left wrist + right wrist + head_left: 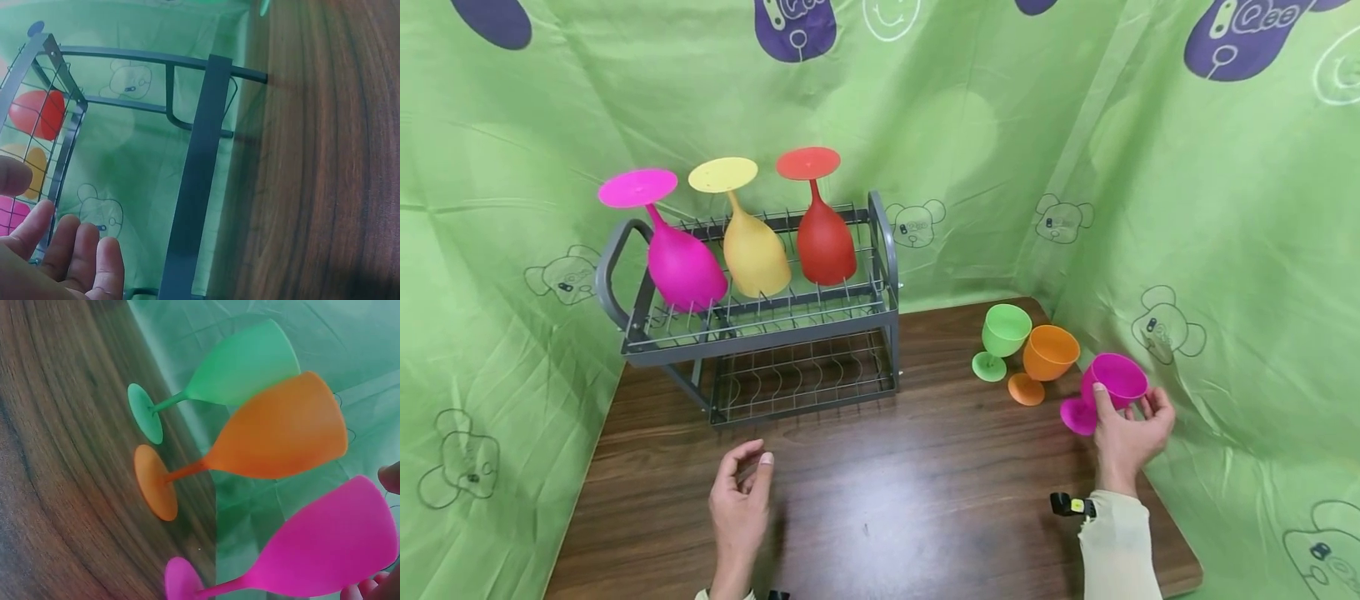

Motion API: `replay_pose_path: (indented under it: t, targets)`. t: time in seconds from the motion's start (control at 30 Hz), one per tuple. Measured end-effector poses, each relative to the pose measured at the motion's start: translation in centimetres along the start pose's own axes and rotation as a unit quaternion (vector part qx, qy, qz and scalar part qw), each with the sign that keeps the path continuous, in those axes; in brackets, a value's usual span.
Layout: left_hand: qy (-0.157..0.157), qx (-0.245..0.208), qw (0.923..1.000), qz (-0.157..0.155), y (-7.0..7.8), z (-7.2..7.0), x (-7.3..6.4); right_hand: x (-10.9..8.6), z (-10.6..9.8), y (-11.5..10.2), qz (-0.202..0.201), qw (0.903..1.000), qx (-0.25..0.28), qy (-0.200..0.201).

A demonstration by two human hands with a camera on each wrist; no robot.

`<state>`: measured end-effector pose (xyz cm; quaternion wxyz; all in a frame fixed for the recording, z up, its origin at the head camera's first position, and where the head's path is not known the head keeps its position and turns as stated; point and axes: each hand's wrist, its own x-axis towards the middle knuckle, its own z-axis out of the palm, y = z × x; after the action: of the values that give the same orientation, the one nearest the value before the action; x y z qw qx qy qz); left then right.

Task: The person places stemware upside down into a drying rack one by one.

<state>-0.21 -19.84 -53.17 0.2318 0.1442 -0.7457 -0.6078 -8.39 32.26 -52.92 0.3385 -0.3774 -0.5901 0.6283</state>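
At the table's right side a magenta goblet (1117,379) stands upright. My right hand (1131,442) is around its bowl from the near side, thumb on one side and fingers on the other. In the right wrist view the thumb (390,478) shows a gap from the bowl, while the fingertips (365,589) are right at its lower edge. Beside it stand an orange goblet (1051,353) and a green goblet (1006,331), both upright. My left hand (741,500), loosely curled with nothing in it, hovers in front of the grey dish rack (760,331).
On the rack's upper tier, a magenta goblet (681,267), a yellow goblet (754,254) and a red goblet (826,246) sit upside down, bases up. Its lower wire shelf (805,375) is close above the wooden table (880,500). Green printed cloth (970,167) encloses the table's back and sides.
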Motion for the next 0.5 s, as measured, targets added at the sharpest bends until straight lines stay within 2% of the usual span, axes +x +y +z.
replay_pose_path:
  t: [0.2, 0.5]
  targets:
    - [-0.009, -0.007, 0.9999, -0.010, -0.1, 0.1, -0.1, 1.0, 0.1, 1.0, 0.018, 0.9997, 0.004, -0.017]
    - [-0.021, -0.013, 0.9996, -0.013, 0.0, 0.5, -0.2, 1.7, 0.4, 2.4, -0.003, 0.9995, -0.019, -0.024]
